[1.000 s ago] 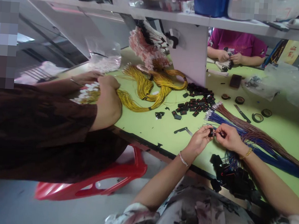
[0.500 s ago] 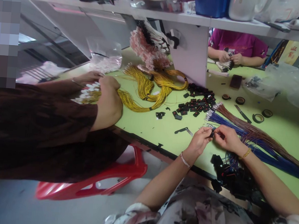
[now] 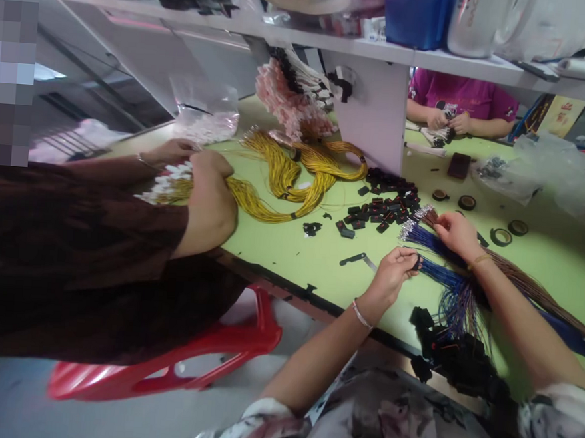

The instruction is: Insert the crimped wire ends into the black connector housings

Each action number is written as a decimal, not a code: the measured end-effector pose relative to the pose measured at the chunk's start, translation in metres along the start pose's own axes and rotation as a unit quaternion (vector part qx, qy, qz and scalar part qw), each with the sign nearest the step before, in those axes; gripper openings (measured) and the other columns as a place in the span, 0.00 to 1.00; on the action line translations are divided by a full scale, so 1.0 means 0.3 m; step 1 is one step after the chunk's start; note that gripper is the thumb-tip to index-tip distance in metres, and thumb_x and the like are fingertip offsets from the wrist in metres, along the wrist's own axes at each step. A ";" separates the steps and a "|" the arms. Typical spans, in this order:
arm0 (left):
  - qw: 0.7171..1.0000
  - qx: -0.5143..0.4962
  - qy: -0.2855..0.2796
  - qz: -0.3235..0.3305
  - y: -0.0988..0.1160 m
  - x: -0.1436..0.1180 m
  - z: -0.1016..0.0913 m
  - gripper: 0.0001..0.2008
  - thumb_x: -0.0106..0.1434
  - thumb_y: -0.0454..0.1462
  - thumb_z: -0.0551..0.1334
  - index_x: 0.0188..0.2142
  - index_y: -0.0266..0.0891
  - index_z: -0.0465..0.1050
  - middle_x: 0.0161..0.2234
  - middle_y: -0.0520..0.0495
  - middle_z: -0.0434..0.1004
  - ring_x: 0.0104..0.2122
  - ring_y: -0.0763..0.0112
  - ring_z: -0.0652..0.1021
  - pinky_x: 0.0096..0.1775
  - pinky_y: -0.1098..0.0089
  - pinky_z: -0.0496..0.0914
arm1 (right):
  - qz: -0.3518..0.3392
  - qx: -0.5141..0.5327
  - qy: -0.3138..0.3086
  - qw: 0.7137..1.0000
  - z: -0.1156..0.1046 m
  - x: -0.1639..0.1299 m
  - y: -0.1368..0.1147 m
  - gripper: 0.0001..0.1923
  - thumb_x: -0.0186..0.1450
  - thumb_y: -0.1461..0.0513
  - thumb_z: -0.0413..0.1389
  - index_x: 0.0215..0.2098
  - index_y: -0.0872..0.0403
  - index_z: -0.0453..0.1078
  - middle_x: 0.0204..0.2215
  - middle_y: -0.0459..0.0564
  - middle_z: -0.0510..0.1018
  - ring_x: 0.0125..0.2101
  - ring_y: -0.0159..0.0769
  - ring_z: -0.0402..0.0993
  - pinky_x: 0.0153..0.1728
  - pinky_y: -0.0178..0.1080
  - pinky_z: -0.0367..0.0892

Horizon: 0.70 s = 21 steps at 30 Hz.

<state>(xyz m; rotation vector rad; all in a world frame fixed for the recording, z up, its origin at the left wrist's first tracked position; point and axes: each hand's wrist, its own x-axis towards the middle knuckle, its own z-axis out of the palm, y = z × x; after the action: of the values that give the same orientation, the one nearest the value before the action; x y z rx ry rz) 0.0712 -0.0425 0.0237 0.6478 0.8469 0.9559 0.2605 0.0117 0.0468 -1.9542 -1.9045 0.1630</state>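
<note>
My left hand (image 3: 393, 274) is closed in a pinch on a small black plastic connector housing (image 3: 416, 262) above the green table. Blue wires (image 3: 439, 274) run rightward from near it. Farther back, my right hand (image 3: 458, 234) has its fingertips pinched together at the brown wires (image 3: 523, 283), close to their silvery terminal ends. Whether one wire or several are between those fingers I cannot tell. Beside them lies a bundle of blue wires (image 3: 424, 237), also tipped with metal terminals. Black housings with wires attached (image 3: 463, 361) are heaped at the table's front edge.
Loose black housings (image 3: 373, 211) lie mid-table, with a folding blade (image 3: 354, 258) nearer me. Rolls of black tape (image 3: 501, 236) sit at right. Yellow wire bundles (image 3: 285, 178) stretch toward a co-worker's arm (image 3: 208, 200) at left. A shelf (image 3: 305, 38) crosses above; another person sits opposite.
My right hand has left the housing at my left hand and moved back to the brown wires' ends. My left hand stays in place with the housing.
</note>
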 end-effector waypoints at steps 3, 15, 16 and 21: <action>1.000 0.001 -0.007 -0.005 -0.005 0.003 0.000 0.16 0.45 0.39 0.72 0.32 0.35 0.72 0.31 0.48 0.74 0.30 0.74 0.73 0.33 0.71 0.68 | 0.041 -0.080 -0.049 0.995 0.033 0.062 0.056 0.09 0.61 0.58 0.53 0.32 0.53 0.73 0.34 0.52 0.77 0.32 0.38 0.68 0.28 0.35 0.55; 1.000 -0.009 -0.007 -0.009 -0.031 0.018 -0.025 0.16 0.46 0.39 0.72 0.32 0.35 0.72 0.31 0.47 0.73 0.31 0.73 0.73 0.33 0.71 0.67 | -0.006 -0.076 -0.044 0.996 0.042 0.063 0.111 0.10 0.64 0.59 0.49 0.31 0.55 0.69 0.31 0.55 0.76 0.29 0.36 0.66 0.28 0.36 0.53; 1.000 -0.008 -0.007 -0.006 -0.032 0.018 -0.026 0.16 0.46 0.39 0.72 0.33 0.35 0.72 0.31 0.47 0.73 0.31 0.73 0.73 0.33 0.71 0.67 | -0.007 -0.069 -0.034 0.997 0.039 0.066 0.116 0.10 0.64 0.60 0.49 0.31 0.56 0.69 0.29 0.55 0.76 0.27 0.35 0.65 0.27 0.36 0.53; 1.000 -0.005 -0.012 -0.001 -0.034 0.017 -0.024 0.16 0.47 0.40 0.71 0.33 0.35 0.72 0.31 0.47 0.74 0.31 0.73 0.73 0.33 0.71 0.67 | -0.029 0.016 -0.002 0.999 0.004 0.065 0.078 0.08 0.62 0.61 0.50 0.29 0.56 0.67 0.24 0.50 0.73 0.23 0.32 0.63 0.25 0.34 0.52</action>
<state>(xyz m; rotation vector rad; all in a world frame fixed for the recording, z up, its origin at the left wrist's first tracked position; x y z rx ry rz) 0.0713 -0.0417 0.0102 0.6481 0.8213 0.9495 0.2831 0.0314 0.0411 -1.8781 -1.9464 0.1791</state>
